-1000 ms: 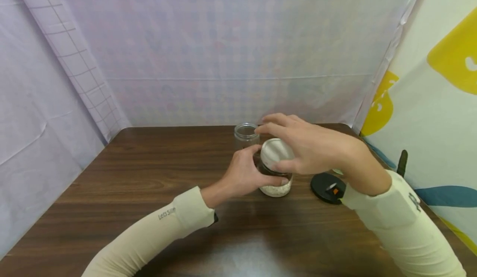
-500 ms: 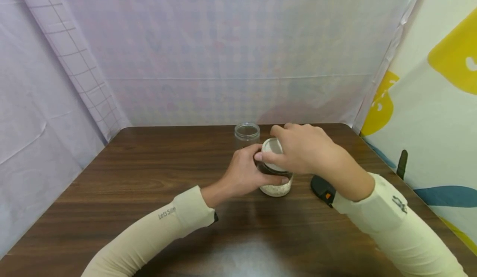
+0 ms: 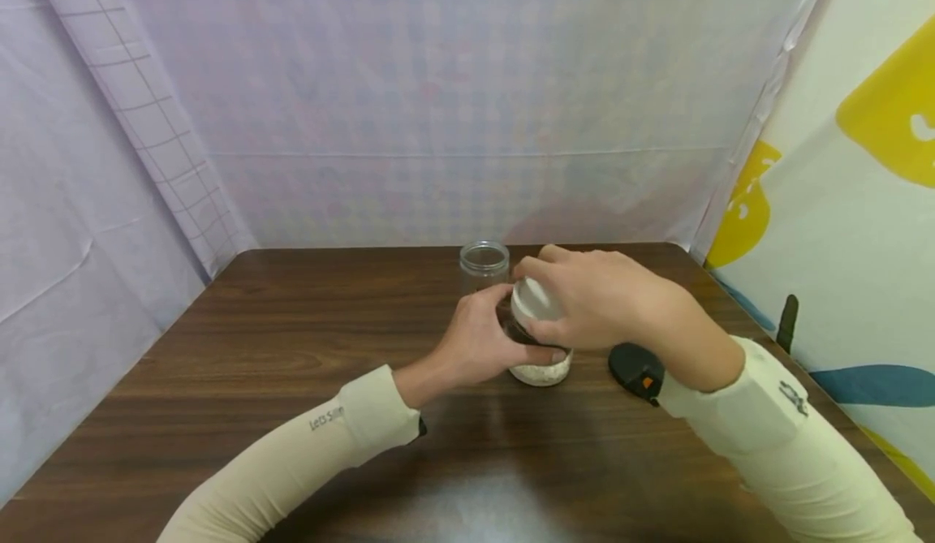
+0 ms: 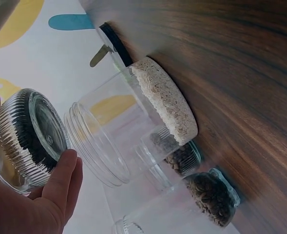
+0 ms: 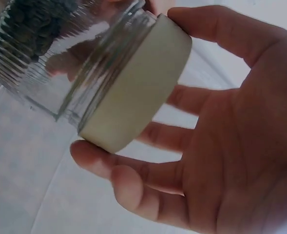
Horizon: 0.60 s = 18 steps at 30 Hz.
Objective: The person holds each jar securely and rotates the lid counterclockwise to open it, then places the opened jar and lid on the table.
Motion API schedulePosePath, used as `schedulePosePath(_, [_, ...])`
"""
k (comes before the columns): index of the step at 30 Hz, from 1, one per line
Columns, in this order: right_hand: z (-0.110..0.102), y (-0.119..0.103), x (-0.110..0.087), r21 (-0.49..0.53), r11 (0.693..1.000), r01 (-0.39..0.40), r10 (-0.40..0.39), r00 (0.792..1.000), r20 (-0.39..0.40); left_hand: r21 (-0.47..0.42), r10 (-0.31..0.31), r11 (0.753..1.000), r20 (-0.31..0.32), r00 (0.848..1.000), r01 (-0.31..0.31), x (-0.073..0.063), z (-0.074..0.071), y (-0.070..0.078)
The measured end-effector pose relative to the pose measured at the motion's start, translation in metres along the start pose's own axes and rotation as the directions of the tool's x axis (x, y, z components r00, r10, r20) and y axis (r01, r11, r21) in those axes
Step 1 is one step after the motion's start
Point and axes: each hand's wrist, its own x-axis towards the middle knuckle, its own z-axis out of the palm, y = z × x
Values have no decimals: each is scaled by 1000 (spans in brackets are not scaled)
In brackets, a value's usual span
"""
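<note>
My left hand (image 3: 478,336) grips a ribbed glass jar (image 4: 41,129) with dark pieces inside. The jar is tilted and held above a larger clear jar (image 4: 106,122). That larger jar stands lidless on the table, with pale flakes (image 4: 165,97) at its bottom. A cream lid (image 5: 138,92) sits on the ribbed jar's mouth, with glass threads showing beside its edge. My right hand (image 3: 606,295) holds this lid by its rim, thumb and fingertips on opposite sides. In the head view, the hands cover most of the ribbed jar.
Behind the left hand stands another clear open-topped jar (image 3: 484,259). In the left wrist view, a jar with brown seeds (image 4: 211,197) is beside a ribbed jar with dark contents (image 4: 184,158). A round black object (image 3: 631,368) with an orange mark lies under the right forearm.
My right hand has gone from spread fingers over the lid to gripping its rim, and its wrist has turned between frames. The left hand and ribbed jar have stayed in place.
</note>
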Motion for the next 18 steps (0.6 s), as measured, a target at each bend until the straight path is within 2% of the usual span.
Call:
schedulePosePath(8, [-4, 2, -2, 1, 997, 71, -71, 997, 29, 24, 15, 1000, -22, 1000, -14, 0, 0, -2])
schedulePosePath(14, [-11, 5, -5, 50, 997, 55, -56, 998, 31, 5, 11, 1000, -7, 1000, -11, -1, 1, -4])
schedulePosePath(18, [-17, 10, -8, 71, 996, 51, -52, 998, 24, 17, 14, 1000, -31, 999, -13, 0, 1, -4])
